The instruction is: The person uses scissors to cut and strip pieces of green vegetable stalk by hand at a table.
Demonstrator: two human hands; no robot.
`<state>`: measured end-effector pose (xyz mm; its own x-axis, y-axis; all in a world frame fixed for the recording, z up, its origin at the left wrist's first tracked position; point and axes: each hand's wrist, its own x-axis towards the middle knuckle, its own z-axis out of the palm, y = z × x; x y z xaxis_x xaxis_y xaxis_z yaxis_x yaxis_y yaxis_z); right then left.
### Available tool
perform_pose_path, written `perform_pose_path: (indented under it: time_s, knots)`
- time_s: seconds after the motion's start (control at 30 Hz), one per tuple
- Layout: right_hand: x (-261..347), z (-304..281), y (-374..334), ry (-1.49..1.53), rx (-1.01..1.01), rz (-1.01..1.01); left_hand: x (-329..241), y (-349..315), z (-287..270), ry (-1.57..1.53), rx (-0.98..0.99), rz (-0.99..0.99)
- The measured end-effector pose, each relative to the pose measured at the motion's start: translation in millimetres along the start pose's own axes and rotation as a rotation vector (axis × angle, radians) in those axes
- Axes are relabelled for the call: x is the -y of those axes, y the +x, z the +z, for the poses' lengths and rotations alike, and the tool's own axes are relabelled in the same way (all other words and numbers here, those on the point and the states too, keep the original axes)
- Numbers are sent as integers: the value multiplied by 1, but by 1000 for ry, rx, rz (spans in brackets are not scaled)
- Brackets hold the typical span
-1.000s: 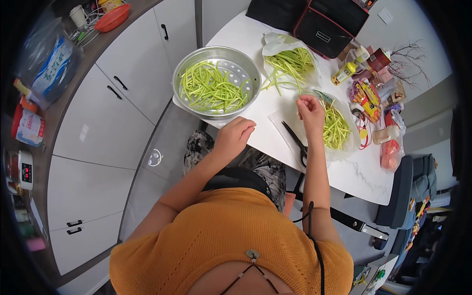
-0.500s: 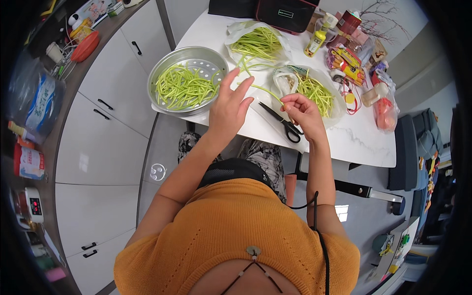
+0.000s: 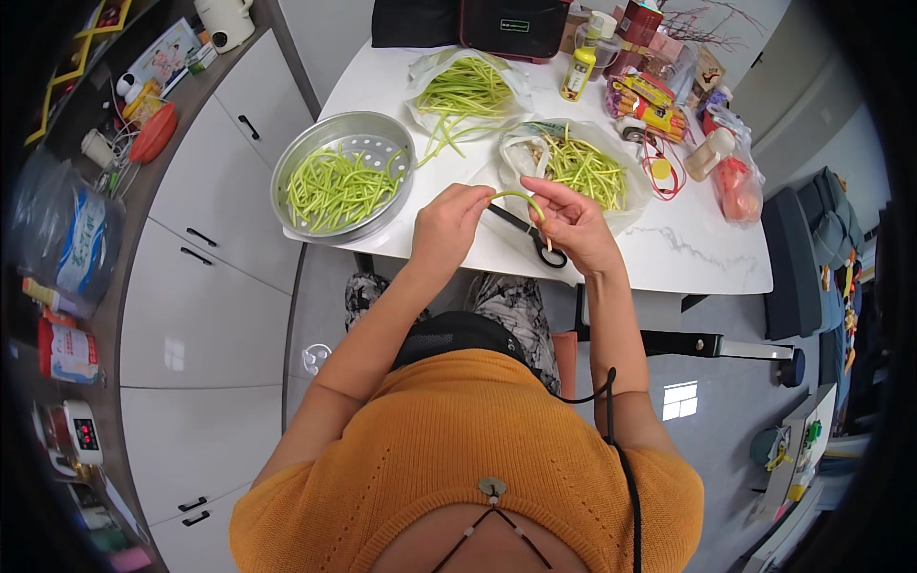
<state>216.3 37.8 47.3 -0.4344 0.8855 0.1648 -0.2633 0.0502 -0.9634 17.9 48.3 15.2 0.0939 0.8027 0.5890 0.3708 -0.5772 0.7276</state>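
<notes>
A thin green stalk, which looks like a garlic scape (image 3: pixel 521 195), bends in an arc between my hands above the table's near edge. My left hand (image 3: pixel 445 225) pinches one end. My right hand (image 3: pixel 577 229) grips the other end, its index finger raised. Under the stalk lie black scissors (image 3: pixel 516 220), partly covered by my right hand. To the left, a round metal steamer pan (image 3: pixel 371 143) with a holed base holds short green pieces (image 3: pixel 336 193). Long scapes (image 3: pixel 466 88) fill a plastic bag at the back; another bag holds yellowish-green stalk ends (image 3: pixel 585 170).
Several loose scapes (image 3: pixel 445 136) trail from the back bag onto the white table (image 3: pixel 707 258). A yellow bottle (image 3: pixel 578 72), packaged food (image 3: pixel 650 105), a jar (image 3: pixel 710 155) and a red-filled bag (image 3: pixel 735 181) crowd the right side. White cabinets (image 3: pixel 205 315) curve along the left.
My hands have come closer together, and the stalk between them now arches. My left hand has closed from spread fingers to a pinch. The view has shifted slightly.
</notes>
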Motion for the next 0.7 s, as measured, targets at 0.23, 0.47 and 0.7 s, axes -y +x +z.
perform_pose_path:
  time_s: [0.23,0.47,0.7]
  knots:
    - [-5,3,2,7,-44,-45,-7,-7,0,-162,79,-181]
    - [-18,-1,17,-84,-186,-97,-7,-10,0,-239,107,-236]
    - [-22,4,28,-280,-322,-237,0,-15,1,-210,149,-224]
